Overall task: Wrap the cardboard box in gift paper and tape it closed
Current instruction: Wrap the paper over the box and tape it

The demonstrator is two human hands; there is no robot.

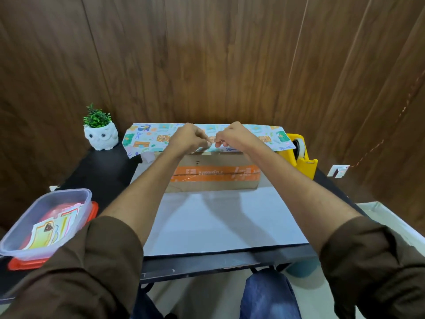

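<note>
We pinch, it seems, the gift paper (143, 137) with left hand (191, 138) and right hand (231, 136) at the far top edge of the cardboard box (213, 174) — which sits on that paper.

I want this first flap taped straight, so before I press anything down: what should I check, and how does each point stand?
1. Gift paper flap folded over the box top: ok.
2. Left hand and right hand both pinching at the flap's edge, mid-box: ok.
3. Tape strip between the fingers: cannot tell, too small.
4. Tape dispenser close by, right of the box: ok.
5. Near paper lying flat, white side up: ok.
</note>
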